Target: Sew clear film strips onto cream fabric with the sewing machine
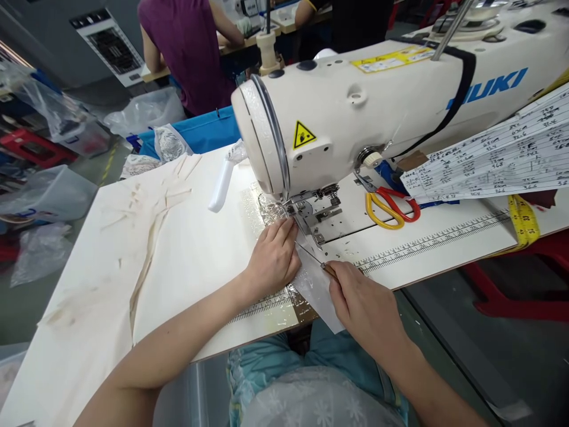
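My left hand (274, 252) is beside the needle area of a white sewing machine (320, 124), its fingers bent and pressed together on a piece of sheer white fabric (320, 296). The fabric hangs over the table's front edge between my hands. My right hand (367, 299) is closed around the wooden handle of an awl (329, 270). Its thin metal shaft points left, with the tip close to my left fingers. Just above my fingertips sits the metal presser foot (296, 212), partly hidden by my left hand.
Scissors with red and yellow handles (391, 207) lie right of the needle. Handwritten paper sheets (493, 148) and a yellow tape measure (523, 220) are farther right. Cloth strips (149, 261) lie on the white table (191, 261). Lace cups (171, 142) rest behind. A person (186, 53) sits beyond.
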`<move>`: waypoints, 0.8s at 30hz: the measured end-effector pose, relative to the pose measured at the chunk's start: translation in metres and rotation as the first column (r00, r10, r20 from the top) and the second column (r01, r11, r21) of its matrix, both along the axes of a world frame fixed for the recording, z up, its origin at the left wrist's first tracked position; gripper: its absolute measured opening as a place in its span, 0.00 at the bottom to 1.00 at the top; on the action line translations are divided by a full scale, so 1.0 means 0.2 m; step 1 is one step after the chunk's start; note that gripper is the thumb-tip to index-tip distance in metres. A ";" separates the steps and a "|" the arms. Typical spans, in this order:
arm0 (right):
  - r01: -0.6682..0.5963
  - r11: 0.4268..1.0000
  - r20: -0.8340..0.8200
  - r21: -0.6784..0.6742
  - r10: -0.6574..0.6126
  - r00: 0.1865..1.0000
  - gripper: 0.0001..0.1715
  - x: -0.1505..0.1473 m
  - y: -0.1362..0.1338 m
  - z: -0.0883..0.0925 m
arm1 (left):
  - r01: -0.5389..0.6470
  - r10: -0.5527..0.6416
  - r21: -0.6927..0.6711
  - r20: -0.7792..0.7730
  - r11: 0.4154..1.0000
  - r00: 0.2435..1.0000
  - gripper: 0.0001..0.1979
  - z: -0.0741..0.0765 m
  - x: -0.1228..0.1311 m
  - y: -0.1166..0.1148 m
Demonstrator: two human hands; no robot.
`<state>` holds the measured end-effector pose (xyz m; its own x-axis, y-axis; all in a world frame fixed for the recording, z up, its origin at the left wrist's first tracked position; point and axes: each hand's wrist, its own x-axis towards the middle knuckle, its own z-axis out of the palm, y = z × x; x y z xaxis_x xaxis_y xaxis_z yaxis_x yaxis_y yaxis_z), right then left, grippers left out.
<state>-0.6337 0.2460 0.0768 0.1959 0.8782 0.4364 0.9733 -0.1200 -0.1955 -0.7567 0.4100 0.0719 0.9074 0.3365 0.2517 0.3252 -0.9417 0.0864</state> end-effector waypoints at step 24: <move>-0.044 0.999 -0.042 -0.027 0.043 0.998 0.14 -0.01 0.11 -0.01 | 0.040 -0.039 0.087 -0.009 0.995 0.999 0.22 0.04 -0.02 -0.01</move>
<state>-0.6358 0.2675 0.0751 0.1752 0.8979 0.4038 0.9688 -0.0841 -0.2333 -0.7599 0.4088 0.0805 0.9216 0.2775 0.2715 0.2880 -0.9576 0.0009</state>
